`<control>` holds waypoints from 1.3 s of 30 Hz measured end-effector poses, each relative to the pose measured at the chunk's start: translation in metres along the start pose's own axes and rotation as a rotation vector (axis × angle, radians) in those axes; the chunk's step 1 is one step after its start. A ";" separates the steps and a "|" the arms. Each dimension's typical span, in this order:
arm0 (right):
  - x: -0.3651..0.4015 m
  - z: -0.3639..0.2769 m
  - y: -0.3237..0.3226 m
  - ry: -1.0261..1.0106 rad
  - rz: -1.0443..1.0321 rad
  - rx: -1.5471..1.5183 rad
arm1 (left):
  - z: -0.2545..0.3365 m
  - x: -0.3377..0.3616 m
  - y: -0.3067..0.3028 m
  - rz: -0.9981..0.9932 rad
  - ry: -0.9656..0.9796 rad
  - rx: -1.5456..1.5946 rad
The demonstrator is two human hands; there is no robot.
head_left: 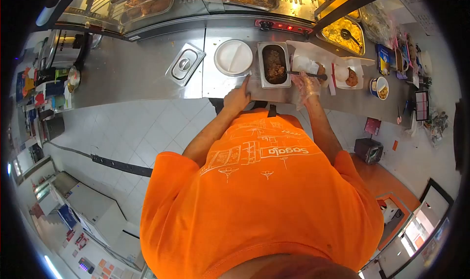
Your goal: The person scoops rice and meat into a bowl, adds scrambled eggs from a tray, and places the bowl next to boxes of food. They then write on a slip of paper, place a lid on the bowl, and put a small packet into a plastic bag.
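Observation:
My right hand (307, 87), in a clear plastic glove, is closed on a dark-handled spoon (321, 77). The spoon reaches into a rectangular metal pan (288, 50) of brown, chunky food. My bare left hand (237, 100) rests at the counter's front edge. Its index finger stretches towards the near rim of a round white lid or plate (233, 57), and its other fingers are partly hidden. Right of the pan, an open white box (304, 64) holds something white, partly behind my right hand. Beside it, another open box (359, 78) holds a white mound and a brown piece of food.
A metal lid (185, 64) lies left of the round white one. At the right stand a white tub (374, 87) and a tray of yellow food (361, 32) with a black spoon. Glass-fronted food warmers and a red-lit control panel (281, 26) border the counter's back.

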State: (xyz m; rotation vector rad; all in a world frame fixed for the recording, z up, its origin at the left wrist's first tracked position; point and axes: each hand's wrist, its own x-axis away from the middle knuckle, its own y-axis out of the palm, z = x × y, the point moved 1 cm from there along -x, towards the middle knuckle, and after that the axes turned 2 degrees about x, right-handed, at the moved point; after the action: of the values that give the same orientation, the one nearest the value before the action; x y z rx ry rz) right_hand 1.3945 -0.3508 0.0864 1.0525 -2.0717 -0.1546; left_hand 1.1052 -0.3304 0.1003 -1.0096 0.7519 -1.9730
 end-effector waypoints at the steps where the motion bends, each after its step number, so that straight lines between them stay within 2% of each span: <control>1: -0.002 0.003 -0.002 0.007 0.023 -0.012 | 0.001 -0.006 -0.002 -0.018 -0.006 -0.055; 4: 0.000 0.010 0.005 -0.051 0.084 0.048 | 0.001 -0.015 0.000 -0.039 -0.009 -0.156; 8: 0.004 0.006 0.010 0.037 0.064 0.000 | 0.000 -0.019 0.006 -0.077 -0.010 -0.257; 10: 0.012 0.002 0.024 0.025 0.104 0.071 | 0.003 -0.023 0.012 -0.026 0.015 -0.256; 13: 0.012 -0.005 0.020 0.096 0.116 -0.023 | 0.009 -0.023 0.014 -0.009 0.018 -0.226; 14: 0.007 -0.004 0.016 0.064 0.098 -0.011 | 0.011 -0.022 0.012 -0.009 0.012 -0.213; 16: -0.003 0.000 0.008 0.000 0.061 0.008 | 0.011 -0.012 0.006 -0.013 0.016 -0.147; 19: 0.008 -0.021 0.025 0.041 0.087 -0.067 | 0.001 0.011 0.001 -0.007 -0.004 -0.042; 22: 0.003 -0.031 0.035 0.023 -0.055 -0.088 | -0.012 0.039 -0.003 0.032 -0.106 0.136; 25: 0.002 -0.037 0.050 0.181 -0.235 -0.310 | -0.036 0.055 0.010 0.132 -0.208 0.261; 27: 0.033 -0.057 0.100 0.247 -0.176 -0.161 | -0.046 0.070 0.019 0.252 -0.211 0.336; 29: 0.030 -0.052 0.119 0.226 -0.198 -0.055 | -0.051 0.079 0.028 0.328 -0.245 0.415; 31: -0.006 -0.023 0.123 0.122 -0.298 0.005 | -0.057 0.085 0.038 0.393 -0.285 0.491; 34: 0.008 -0.009 0.156 -0.028 -0.294 0.271 | -0.066 0.089 0.054 0.483 -0.313 0.567; 37: 0.018 -0.004 0.170 -0.577 -0.448 0.906 | -0.061 0.096 0.053 0.514 -0.344 0.609; 39: 0.027 -0.007 0.174 -0.952 -0.631 1.038 | -0.063 0.097 0.052 0.532 -0.335 0.627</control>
State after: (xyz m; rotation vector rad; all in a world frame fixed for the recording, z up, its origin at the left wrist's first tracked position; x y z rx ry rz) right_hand 1.2803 -0.2558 0.1821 2.6648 -2.5735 0.1871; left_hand 1.0343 -0.4295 0.0650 -0.6417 0.1563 -1.3835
